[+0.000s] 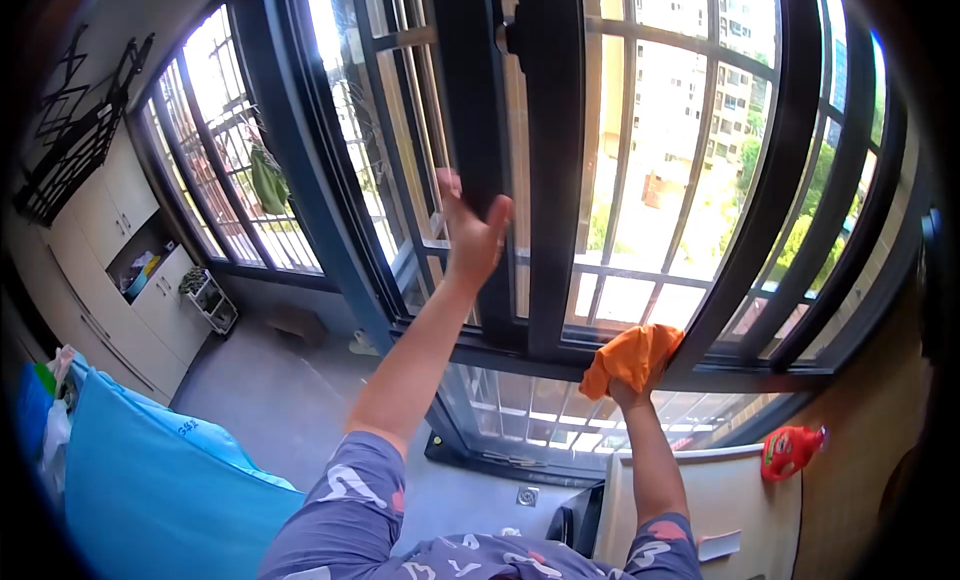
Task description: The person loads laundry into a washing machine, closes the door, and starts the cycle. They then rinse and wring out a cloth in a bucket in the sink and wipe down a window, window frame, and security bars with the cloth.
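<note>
One cloth (635, 358), one bottle (788, 454), one window (557, 180).
My left hand (475, 242) spreads wide against one dark upright (472, 110); my right hand (628, 392) holds the orange cloth bunched at the window's lower right corner. The red bottle is at the counter's (715, 495) far right corner.

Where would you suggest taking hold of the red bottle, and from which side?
Probably around its broad red body, with the right hand coming from the picture's left; the narrower cap points right. The orange cloth would need setting aside first.
</note>
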A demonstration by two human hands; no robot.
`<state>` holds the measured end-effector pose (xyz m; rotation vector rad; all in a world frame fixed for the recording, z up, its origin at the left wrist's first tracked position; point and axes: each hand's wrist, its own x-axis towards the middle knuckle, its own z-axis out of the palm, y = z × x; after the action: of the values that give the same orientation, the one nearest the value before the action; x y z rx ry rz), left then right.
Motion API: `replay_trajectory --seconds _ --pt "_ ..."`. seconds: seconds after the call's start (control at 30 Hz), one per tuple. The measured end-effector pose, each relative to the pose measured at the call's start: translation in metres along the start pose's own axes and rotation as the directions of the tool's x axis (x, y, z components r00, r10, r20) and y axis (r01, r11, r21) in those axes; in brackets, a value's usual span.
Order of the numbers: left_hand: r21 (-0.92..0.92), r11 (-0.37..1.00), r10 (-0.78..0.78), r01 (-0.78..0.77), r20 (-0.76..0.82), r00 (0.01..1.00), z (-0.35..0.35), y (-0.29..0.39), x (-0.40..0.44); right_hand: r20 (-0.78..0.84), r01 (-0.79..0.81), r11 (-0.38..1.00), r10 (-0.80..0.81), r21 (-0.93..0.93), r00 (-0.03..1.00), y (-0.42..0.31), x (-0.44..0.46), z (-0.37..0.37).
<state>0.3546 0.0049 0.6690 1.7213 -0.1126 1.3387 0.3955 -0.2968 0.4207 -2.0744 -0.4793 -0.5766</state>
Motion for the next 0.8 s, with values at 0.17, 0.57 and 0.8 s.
replay_trajectory --seconds 0.17,0.57,0.8 --pt "-0.123 0.987 -0.053 0.099 0.334 0.941 0.027 0.032 -0.018 -0.012 -0.016 0.995 0.015 -0.094 1.0 0.019 -0.012 0.037" --pt "-0.063 0.99 -0.093 0.129 0.404 0.91 0.081 0.05 -0.032 0.132 0.046 0.996 -0.055 0.072 0.99 0.016 -0.115 0.068" --pt "-0.071 0.995 -0.049 0.077 0.331 0.942 0.124 0.074 -0.05 -0.125 0.225 0.954 -0.203 0.196 0.971 -0.04 -0.101 0.039"
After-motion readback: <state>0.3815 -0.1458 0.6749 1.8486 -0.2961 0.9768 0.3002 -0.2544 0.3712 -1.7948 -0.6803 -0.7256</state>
